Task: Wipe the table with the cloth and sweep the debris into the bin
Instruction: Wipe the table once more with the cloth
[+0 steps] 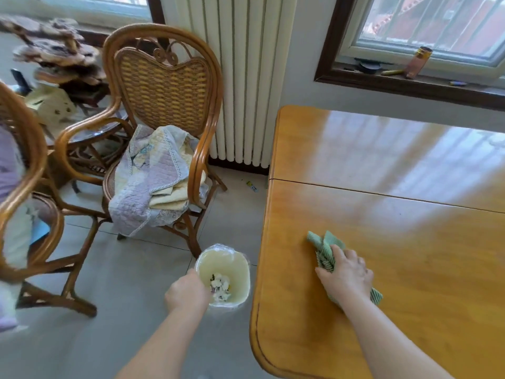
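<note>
Head view. The table (396,263), glossy orange-brown wood with a seam across its top, fills the right half of the frame. Its rounded near-left corner is at the bottom centre.

The right hand (345,274) lies palm-down on the table near the left edge. Its fingers are curled over a bunched green cloth (325,248) and grip it against the wood. Part of the cloth sticks out beyond the fingertips and a corner shows under the wrist.

The bin (241,272), small, pale yellow and lined with a clear bag, stands on the grey tiled floor (123,283) just beside the table's left edge, apart from it. Debris (220,287), light scraps with a few dark bits, lies at its bottom.

The left hand (187,292) is at the bin's near-left rim with its fingers curled. It holds the rim, though the fingertips are hidden behind the knuckles.

Past the bin stands a rattan chair (164,86) with a rumpled lilac and yellow quilt (144,184) on its seat. A second rattan chair (24,170) is cut off by the left edge of the frame.

A white radiator (240,77) stands on the far wall behind the first chair. To its right is a dark-framed window sill (410,84) holding a tilted bottle (418,62) and smaller items too blurred to identify.
</note>
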`<state>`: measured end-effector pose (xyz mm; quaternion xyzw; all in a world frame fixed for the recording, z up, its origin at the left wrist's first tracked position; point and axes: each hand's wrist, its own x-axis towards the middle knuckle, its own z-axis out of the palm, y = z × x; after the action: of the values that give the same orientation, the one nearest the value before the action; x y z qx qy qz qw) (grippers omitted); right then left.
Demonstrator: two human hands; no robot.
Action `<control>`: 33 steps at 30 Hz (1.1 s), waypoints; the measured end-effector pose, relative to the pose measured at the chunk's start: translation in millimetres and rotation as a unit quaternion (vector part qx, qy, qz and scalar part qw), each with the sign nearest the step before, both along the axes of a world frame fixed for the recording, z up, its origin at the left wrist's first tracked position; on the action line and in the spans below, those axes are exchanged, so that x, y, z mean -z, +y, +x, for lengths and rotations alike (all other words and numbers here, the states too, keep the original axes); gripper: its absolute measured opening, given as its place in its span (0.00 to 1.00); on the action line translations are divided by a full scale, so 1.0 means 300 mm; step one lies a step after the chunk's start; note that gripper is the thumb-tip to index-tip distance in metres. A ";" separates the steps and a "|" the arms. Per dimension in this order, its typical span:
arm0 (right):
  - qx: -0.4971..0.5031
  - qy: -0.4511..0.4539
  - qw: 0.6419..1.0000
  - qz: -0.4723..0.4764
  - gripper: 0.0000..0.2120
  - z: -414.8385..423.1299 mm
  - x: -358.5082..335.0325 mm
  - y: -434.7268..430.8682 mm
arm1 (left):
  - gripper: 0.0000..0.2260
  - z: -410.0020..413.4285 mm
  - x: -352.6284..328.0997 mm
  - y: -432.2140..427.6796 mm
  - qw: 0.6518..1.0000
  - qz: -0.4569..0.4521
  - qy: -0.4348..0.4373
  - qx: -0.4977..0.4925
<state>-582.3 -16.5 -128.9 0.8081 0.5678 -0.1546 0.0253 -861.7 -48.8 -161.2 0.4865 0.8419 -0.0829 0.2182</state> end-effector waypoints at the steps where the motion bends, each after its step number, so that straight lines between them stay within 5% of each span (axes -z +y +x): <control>1: -0.019 -0.001 1.000 0.023 0.32 -0.014 -0.007 -0.009 | 0.12 0.009 -0.010 -0.030 1.000 0.001 -0.002 -0.018; 6: -0.207 0.149 0.961 0.108 0.25 -0.199 -0.054 -0.069 | 0.13 0.044 -0.057 -0.226 0.991 0.023 -0.026 -0.132; 12: -0.335 0.288 0.892 -0.095 0.24 -0.504 -0.021 -0.309 | 0.14 0.026 -0.051 -0.596 0.946 0.033 -0.050 -0.318; 16: -0.350 0.301 0.853 -0.242 0.26 -0.666 -0.006 -0.537 | 0.13 0.000 -0.043 -0.872 0.903 0.056 -0.041 -0.424; 23: -0.454 0.311 0.745 -0.377 0.08 -0.867 0.003 -0.993 | 0.11 -0.016 0.006 -1.364 0.789 0.095 -0.046 -0.605; 29: -0.520 0.281 0.666 -0.455 0.15 -0.944 0.100 -1.344 | 0.13 0.016 0.088 -1.733 0.702 0.071 -0.050 -0.707; 33: -0.511 0.272 0.649 -0.494 0.17 -0.979 0.220 -1.511 | 0.15 -0.001 0.200 -1.906 0.661 0.049 -0.083 -0.744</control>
<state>-876.2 -469.6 -195.0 0.1803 0.7118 -0.5878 0.3396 -861.9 -620.6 -221.2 -0.2877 0.9045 0.1892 0.2515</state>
